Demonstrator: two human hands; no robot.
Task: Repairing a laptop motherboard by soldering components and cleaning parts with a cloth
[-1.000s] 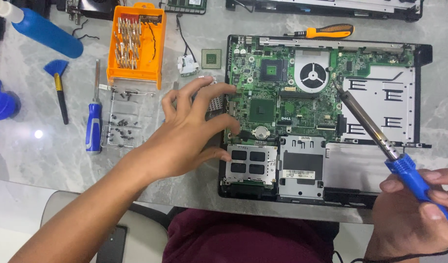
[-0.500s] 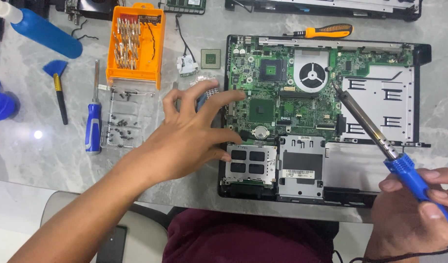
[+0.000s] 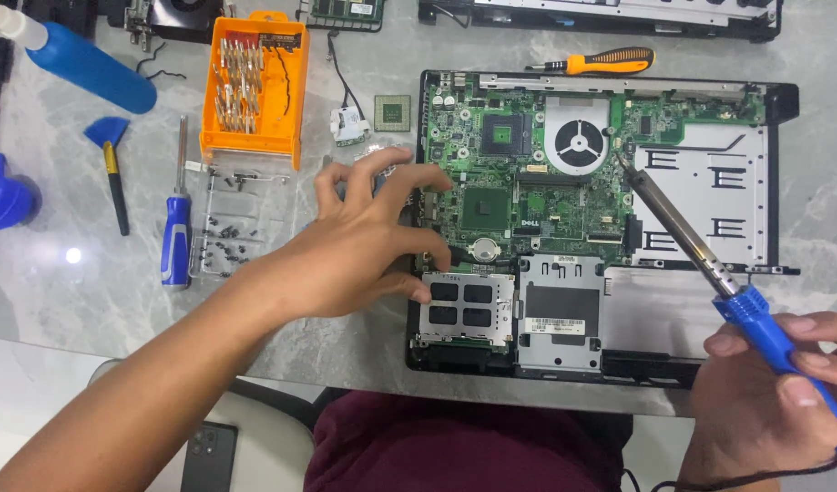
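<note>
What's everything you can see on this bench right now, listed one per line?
Opened laptop base: one, black, green board exposed, centre right.
Fan: one, silver, on the board.
Soldering iron: one, blue handle, tip beside the fan.
Bit case: one, orange, upper left.
Clear tray: one, holding small dark screws, below the case.
Screwdriver: one, blue handle, left of the tray.
Screwdriver: one, orange handle, above the laptop.
Loose chip: one, green, left of the laptop.
Brush: one, blue, far left.
Bottle: one, blue, top left.
Tabletop: grey marble.
Left hand: spread at the laptop's left edge.
Right hand: grip closed on the iron.
</note>
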